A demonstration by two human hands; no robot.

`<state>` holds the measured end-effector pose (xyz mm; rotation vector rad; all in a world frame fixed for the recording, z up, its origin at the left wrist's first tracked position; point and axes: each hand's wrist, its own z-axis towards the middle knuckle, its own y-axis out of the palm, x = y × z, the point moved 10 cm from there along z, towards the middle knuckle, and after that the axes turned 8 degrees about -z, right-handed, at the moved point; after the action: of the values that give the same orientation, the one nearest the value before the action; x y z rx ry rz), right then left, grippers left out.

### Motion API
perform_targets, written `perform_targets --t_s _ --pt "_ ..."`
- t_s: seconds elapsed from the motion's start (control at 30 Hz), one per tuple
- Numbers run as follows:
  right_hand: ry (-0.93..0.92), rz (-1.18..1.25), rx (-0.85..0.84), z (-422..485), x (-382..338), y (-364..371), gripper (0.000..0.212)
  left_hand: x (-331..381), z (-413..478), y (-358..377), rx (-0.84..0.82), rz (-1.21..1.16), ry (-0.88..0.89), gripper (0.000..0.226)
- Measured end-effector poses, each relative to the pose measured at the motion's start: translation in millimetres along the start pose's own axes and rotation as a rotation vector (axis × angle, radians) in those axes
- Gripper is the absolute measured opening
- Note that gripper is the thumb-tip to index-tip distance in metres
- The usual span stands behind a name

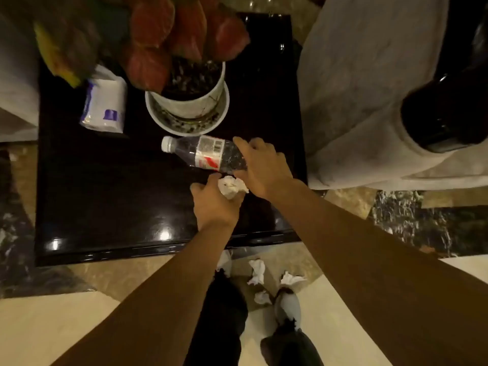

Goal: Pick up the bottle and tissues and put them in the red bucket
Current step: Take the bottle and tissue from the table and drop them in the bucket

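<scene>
the near left of the black table (105, 196) lies bare and open to a reach. farther back, the plant pot (188, 107) stands just behind the lying bottle (203, 154), with the tissue pack (104, 104) to its left and the grey armchair (369, 88) along the right edge.

Bare forearms, no sleeves, dark trousers (224, 320) (black, apparently), pale grey shoes (289, 306) with dark laces.

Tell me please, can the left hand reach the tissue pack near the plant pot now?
Probably not freely: the left hand is closed on a crumpled tissue. The path over the black table to the tissue pack looks open.
</scene>
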<state>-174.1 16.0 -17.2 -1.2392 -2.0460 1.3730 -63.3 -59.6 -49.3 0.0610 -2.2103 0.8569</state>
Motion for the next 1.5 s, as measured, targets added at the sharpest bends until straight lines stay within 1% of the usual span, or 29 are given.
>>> perform_targets --t_s 0.03,0.1,0.17,0.23,0.3,0.4,0.47,0.53,0.6,0.73,0.8,0.87,0.93,1.03,1.1,1.13,1.23,1.33,1.5 --pt "0.028 0.029 -0.028 -2 2 4 0.074 -1 1 1 -0.009 0.000 0.004 0.041" --pt "0.083 0.102 -0.024 -10 9 6 0.076 3 0 1 -0.028 -0.013 0.043 0.023" --pt "0.083 0.131 -0.008 -23 12 3 0.074 7 -6 2 -0.060 0.012 0.082 0.012" --pt "0.078 0.170 0.017 -41 13 -7 0.074 7 -14 -4 -0.102 0.037 0.070 0.015" --pt "0.112 0.232 0.044 -63 22 -22 0.074 17 -30 -13 -0.131 0.057 0.072 0.020" --pt "0.178 0.320 0.053 -107 34 -47 0.073 45 -64 -27 -0.165 0.042 0.043 0.020" --pt "0.236 0.406 0.060 -144 49 -61 0.073 71 -91 -27 -0.189 0.030 0.054 0.025" --pt "0.310 0.533 0.122 -183 73 -83 0.073 104 -124 -18 -0.237 0.074 0.084 0.030" --pt "0.362 0.616 0.205 -228 100 -109 0.074 143 -164 -8 -0.262 0.165 0.156 0.036" --pt "0.444 0.668 0.400 -324 170 -169 0.075 227 -246 18 -0.293 0.326 0.317 0.023" --pt "0.529 0.728 0.496 -412 222 -196 0.075 276 -320 42 -0.343 0.336 0.407 0.022" --pt "0.590 0.779 0.567 -467 257 -214 0.074 312 -361 57 -0.350 0.330 0.451 0.024" --pt "0.669 0.810 0.665 -549 298 -235 0.074 354 -422 84 -0.370 0.380 0.555 0.026" --pt "0.797 0.743 0.829 -674 354 -254 0.075 409 -526 144 -0.478 0.543 0.750 0.029" --pt "0.892 0.729 0.940 -759 385 -252 0.074 441 -601 186 -0.550 0.533 0.821 0.031" --pt "0.913 0.752 0.953 -775 389 -245 0.072 447 -617 193 -0.557 0.527 0.830 0.032" --pt "1.014 0.804 1.012 -843 416 -228 0.067 476 -694 236 -0.626 0.573 1.015 0.034" --pt "1.093 0.848 1.096 -892 450 -217 0.059 505 -754 271 -0.630 0.599 1.190 0.038" --pt "1.192 0.910 1.149 -922 512 -209 0.061 552 -791 321 -0.600 0.559 1.297 0.051"
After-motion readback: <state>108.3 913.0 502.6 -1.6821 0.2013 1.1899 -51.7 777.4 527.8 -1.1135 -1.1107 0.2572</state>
